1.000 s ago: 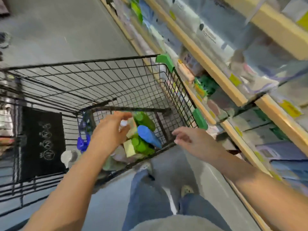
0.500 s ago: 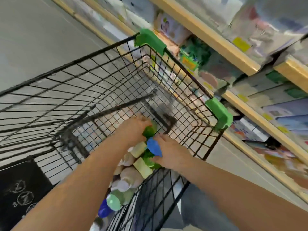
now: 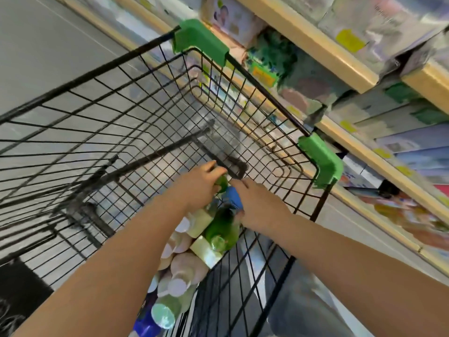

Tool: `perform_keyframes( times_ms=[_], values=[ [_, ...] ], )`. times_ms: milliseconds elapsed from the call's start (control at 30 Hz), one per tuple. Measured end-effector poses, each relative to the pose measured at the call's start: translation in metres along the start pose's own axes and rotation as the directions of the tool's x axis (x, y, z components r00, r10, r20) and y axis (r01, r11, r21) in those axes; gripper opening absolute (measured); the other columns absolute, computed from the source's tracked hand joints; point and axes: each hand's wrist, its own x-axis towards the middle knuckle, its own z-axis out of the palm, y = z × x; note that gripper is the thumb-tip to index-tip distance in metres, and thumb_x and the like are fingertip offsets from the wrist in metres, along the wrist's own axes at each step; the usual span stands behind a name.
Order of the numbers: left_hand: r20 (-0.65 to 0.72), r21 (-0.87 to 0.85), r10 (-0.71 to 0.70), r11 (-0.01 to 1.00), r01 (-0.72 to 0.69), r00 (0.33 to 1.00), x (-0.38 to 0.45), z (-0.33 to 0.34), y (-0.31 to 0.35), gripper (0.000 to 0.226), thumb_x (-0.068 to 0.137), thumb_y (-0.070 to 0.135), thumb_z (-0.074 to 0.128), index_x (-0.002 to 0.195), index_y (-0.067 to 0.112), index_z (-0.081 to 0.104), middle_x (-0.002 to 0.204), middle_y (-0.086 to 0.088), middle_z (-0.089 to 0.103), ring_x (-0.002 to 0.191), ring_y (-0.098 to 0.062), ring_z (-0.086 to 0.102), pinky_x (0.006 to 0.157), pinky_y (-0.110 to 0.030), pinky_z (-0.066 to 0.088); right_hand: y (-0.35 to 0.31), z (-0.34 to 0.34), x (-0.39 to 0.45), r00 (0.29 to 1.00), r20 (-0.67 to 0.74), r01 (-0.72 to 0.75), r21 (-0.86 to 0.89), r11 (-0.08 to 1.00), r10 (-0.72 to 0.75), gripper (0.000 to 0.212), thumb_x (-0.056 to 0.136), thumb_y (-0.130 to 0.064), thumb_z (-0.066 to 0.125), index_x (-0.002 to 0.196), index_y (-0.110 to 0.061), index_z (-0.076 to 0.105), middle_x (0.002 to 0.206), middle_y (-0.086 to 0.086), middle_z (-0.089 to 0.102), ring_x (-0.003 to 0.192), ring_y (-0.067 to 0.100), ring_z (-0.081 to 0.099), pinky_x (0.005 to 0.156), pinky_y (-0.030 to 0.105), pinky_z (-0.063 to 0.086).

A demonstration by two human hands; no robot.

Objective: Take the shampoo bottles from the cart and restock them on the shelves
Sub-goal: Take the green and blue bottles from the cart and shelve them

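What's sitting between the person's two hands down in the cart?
In the head view, a blue bottle and the top of a green bottle lie between the left hand and right hand, which touch them.

Both hands reach into the black wire cart (image 3: pixel 150 110) at frame centre. The left hand (image 3: pixel 196 188) grips a green bottle (image 3: pixel 221 183); the right hand (image 3: pixel 261 207) curls round a blue bottle (image 3: pixel 232 197). More bottles (image 3: pixel 184 266) lie heaped below. Shelves (image 3: pixel 313 42) run along the upper right.
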Motion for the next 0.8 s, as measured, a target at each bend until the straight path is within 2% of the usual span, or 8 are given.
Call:
perform_keyframes(
  times_ms=[167, 200, 267, 333, 433, 600, 700, 800],
  values=[
    [0.232, -0.005, 0.026, 1.000, -0.025, 0.972, 0.004, -0.003, -0.007, 0.064, 0.087, 0.020, 0.056, 0.140, 0.021, 0.020, 0.154, -0.007, 0.004, 0.141, -0.027, 0.008, 0.115, -0.041, 0.014, 0.002, 0.005, 0.006, 0.999, 0.034, -0.037, -0.007, 0.999, 0.037, 0.063, 0.083, -0.005, 0.057, 0.133, -0.021, 0.022, 0.125, 0.018, 0.033, 0.091, 0.038, 0.056, 0.063, 0.036, 0.041],
    [0.241, -0.014, 0.024, 1.000, -0.021, 0.970, 0.005, -0.002, -0.008, 0.069, 0.083, 0.017, 0.062, 0.139, 0.021, 0.021, 0.154, -0.007, 0.006, 0.141, -0.028, 0.007, 0.115, -0.044, 0.016, 0.001, 0.005, 0.007, 0.999, 0.026, -0.039, -0.004, 0.999, 0.039, 0.063, 0.083, -0.004, 0.057, 0.133, -0.020, 0.022, 0.125, 0.019, 0.034, 0.090, 0.038, 0.056, 0.063, 0.036, 0.040],
    [0.146, -0.008, 0.034, 0.999, -0.033, 0.989, 0.005, 0.003, -0.008, 0.069, 0.079, 0.010, 0.064, 0.136, 0.020, 0.027, 0.149, -0.007, 0.020, 0.137, -0.028, 0.020, 0.109, -0.041, 0.029, 0.001, 0.003, 0.009, 0.999, 0.020, -0.047, 0.010, 0.999, 0.047, 0.064, 0.083, -0.007, 0.060, 0.132, -0.019, 0.022, 0.124, 0.018, 0.035, 0.094, 0.037, 0.055, 0.066, 0.038, 0.041],
    [-0.013, 0.017, 0.051, 0.999, -0.050, 0.999, 0.005, 0.009, -0.005, 0.058, 0.081, 0.004, 0.059, 0.132, 0.018, 0.035, 0.137, -0.007, 0.036, 0.124, -0.025, 0.037, 0.093, -0.033, 0.040, 0.003, 0.001, 0.009, 0.998, 0.026, -0.066, 0.036, 0.997, 0.065, 0.065, 0.082, -0.013, 0.063, 0.132, -0.019, 0.022, 0.122, 0.017, 0.038, 0.097, 0.036, 0.054, 0.070, 0.038, 0.042],
    [-0.082, 0.010, 0.020, 1.000, -0.019, 0.996, 0.007, 0.007, 0.002, 0.046, 0.083, 0.007, 0.054, 0.125, 0.021, 0.040, 0.125, -0.005, 0.044, 0.110, -0.024, 0.046, 0.076, -0.032, 0.038, 0.006, -0.001, 0.004, 0.998, -0.029, -0.059, 0.008, 0.998, 0.059, 0.059, 0.084, -0.009, 0.058, 0.132, -0.021, 0.026, 0.117, 0.016, 0.043, 0.089, 0.033, 0.055, 0.067, 0.035, 0.041],
    [-0.122, -0.080, -0.055, 0.996, 0.046, 0.991, -0.010, -0.015, 0.007, 0.046, 0.087, 0.021, 0.056, 0.129, 0.019, 0.039, 0.130, -0.007, 0.046, 0.113, -0.028, 0.049, 0.089, -0.043, 0.043, 0.010, -0.025, -0.023, 0.986, -0.159, -0.047, 0.009, 0.999, 0.048, 0.057, 0.082, -0.013, 0.059, 0.130, -0.028, 0.030, 0.116, 0.009, 0.048, 0.100, 0.034, 0.057, 0.073, 0.037, 0.045],
    [-0.259, -0.115, -0.122, 0.989, 0.095, 0.958, -0.038, -0.037, 0.025, 0.046, 0.085, 0.022, 0.058, 0.128, 0.024, 0.042, 0.130, 0.000, 0.050, 0.113, -0.025, 0.049, 0.085, -0.039, 0.042, 0.013, -0.049, -0.056, 0.961, -0.276, -0.023, 0.043, 0.999, 0.034, 0.056, 0.080, -0.013, 0.061, 0.124, -0.026, 0.029, 0.118, 0.006, 0.051, 0.097, 0.032, 0.058, 0.068, 0.035, 0.043],
    [-0.414, -0.179, -0.139, 0.981, 0.069, 0.899, -0.073, -0.058, 0.050, 0.043, 0.082, 0.022, 0.063, 0.123, 0.026, 0.048, 0.121, 0.002, 0.057, 0.110, -0.024, 0.051, 0.083, -0.035, 0.041, 0.020, -0.071, -0.097, 0.922, -0.386, -0.006, 0.069, 0.998, 0.032, 0.052, 0.081, -0.016, 0.062, 0.122, -0.024, 0.031, 0.123, 0.002, 0.048, 0.104, 0.029, 0.055, 0.075, 0.038, 0.048]
  ],
)
